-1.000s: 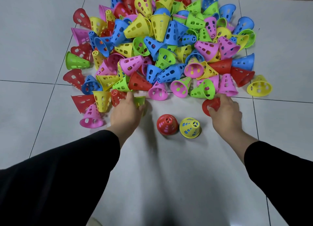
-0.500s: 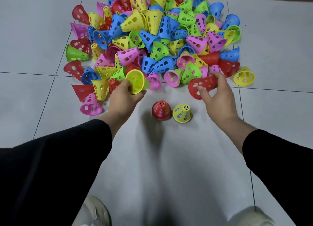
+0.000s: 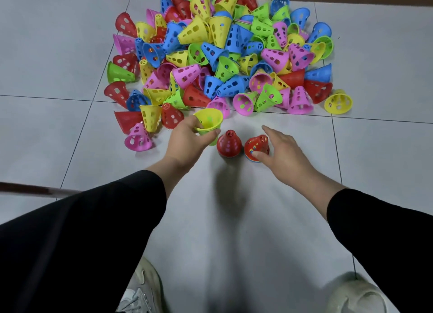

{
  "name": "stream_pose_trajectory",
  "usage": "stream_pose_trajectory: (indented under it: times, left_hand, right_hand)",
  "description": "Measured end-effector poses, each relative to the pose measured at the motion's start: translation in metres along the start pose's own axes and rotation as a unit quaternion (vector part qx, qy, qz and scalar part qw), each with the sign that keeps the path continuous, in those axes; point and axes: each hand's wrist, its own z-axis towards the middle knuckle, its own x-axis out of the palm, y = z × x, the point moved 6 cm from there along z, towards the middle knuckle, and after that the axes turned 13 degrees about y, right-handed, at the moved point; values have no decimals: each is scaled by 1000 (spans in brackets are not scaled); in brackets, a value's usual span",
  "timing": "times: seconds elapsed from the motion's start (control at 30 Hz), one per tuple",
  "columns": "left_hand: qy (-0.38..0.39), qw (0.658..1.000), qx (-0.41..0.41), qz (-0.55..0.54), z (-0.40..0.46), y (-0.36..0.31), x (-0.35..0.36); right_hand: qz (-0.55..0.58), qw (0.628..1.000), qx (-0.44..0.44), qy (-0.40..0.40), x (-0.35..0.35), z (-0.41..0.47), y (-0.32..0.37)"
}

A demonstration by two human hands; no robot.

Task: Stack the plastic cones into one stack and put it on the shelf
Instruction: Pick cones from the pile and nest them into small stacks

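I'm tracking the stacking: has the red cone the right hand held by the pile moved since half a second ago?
Yes. It came toward the person, away from the pile, and now sits over the yellow cone as the red cone, beside the standing red cone, right hand touching it.

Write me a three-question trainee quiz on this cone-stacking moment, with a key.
1. True or false: the left hand holds a yellow-green perforated plastic cone.
2. Which hand touches the red perforated plastic cone stacked over a yellow one? A. left B. right C. neither
3. Fill in: the lone red perforated plastic cone stands ____ on the white tiled floor, narrow end up.

Key: 1 true; 2 B, the right hand rests on it with fingers spread; 3 upright.
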Motion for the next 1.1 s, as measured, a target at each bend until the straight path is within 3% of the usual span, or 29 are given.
stream_pose_trajectory:
  times: [0.1, 0.17, 0.37, 0.7, 0.83, 1.1]
  left_hand:
    - [34, 999, -3, 22, 1, -7, 6]
    - [79, 991, 3, 103, 6, -8, 13]
    - [189, 915, 28, 354, 18, -10, 18]
    - [304, 805, 17, 509, 41, -27, 64]
    - [270, 816, 15, 511, 51, -25, 76]
    - [235, 903, 96, 347, 58, -28, 73]
  right_hand:
    - [-7, 1000, -9, 25, 5, 5, 0]
    - [-5, 1000, -8, 28, 7, 8, -3]
    - [-2, 1000, -16, 26, 10, 12, -9]
    - [6, 999, -26, 32, 12, 17, -13]
    - [22, 999, -31, 36, 11, 20, -14]
    - [129, 991, 15, -43, -15, 51, -31]
